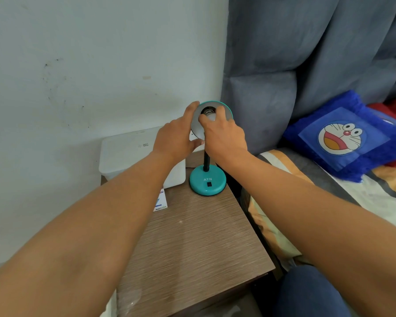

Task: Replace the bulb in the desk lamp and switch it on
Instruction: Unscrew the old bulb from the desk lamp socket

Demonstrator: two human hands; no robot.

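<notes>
A: What's behind you, bkgd only?

B: You've got a pale wall (78, 53) on the left w/ dark scuffs and marks. Grey curtain (307, 42) hangs at right, in heavy folds.

A: Furniture?

B: Brown wood-grain nightstand (192, 236) in front of you, up against the wall. Bed (329, 191) just beside it on the right, striped sheet in orange, grey, cream. Blue cartoon-cat pillow (339, 136) sits on the bed near the curtain, something red behind it.

A: Light?

B: Soft, even, no hard shadows.
</notes>
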